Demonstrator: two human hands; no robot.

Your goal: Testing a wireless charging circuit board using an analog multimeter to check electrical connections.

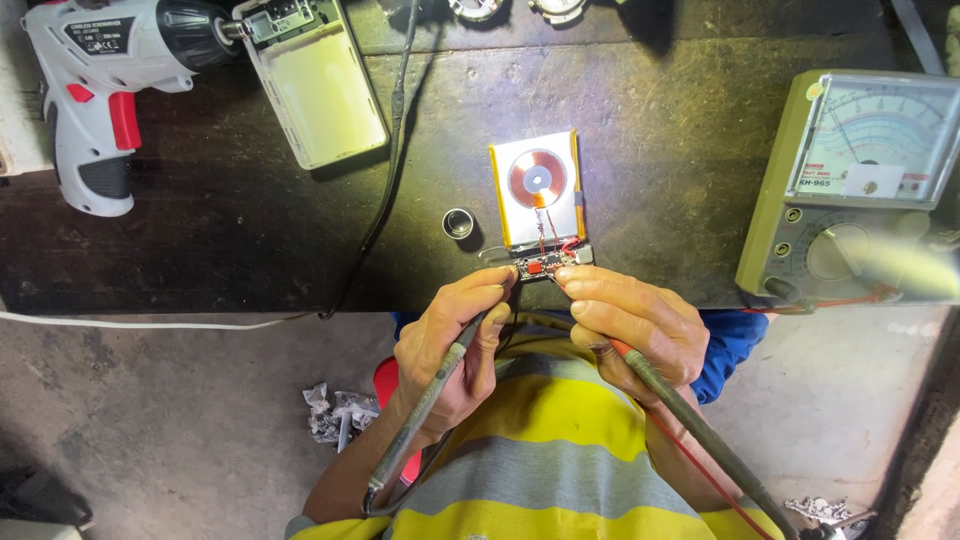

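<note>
On dark desk [250, 230]: green dial meter [850, 190] at far right; white cordless screwdriver [90, 90] at far left, its tip against an opened white case [320, 90]. Near the front edge, flat battery pack [537, 188] with copper coil on top, thin wires running down to a small circuit board [545, 264] just below it. Left hand [450, 350], fingers pinching a dark probe [425, 400], tip at the board's left end. Right hand [635, 330], fingers pinching a red-tipped probe [690, 420], tip at the board's right side. Small metal ring [458, 223] just left of the battery pack.
</note>
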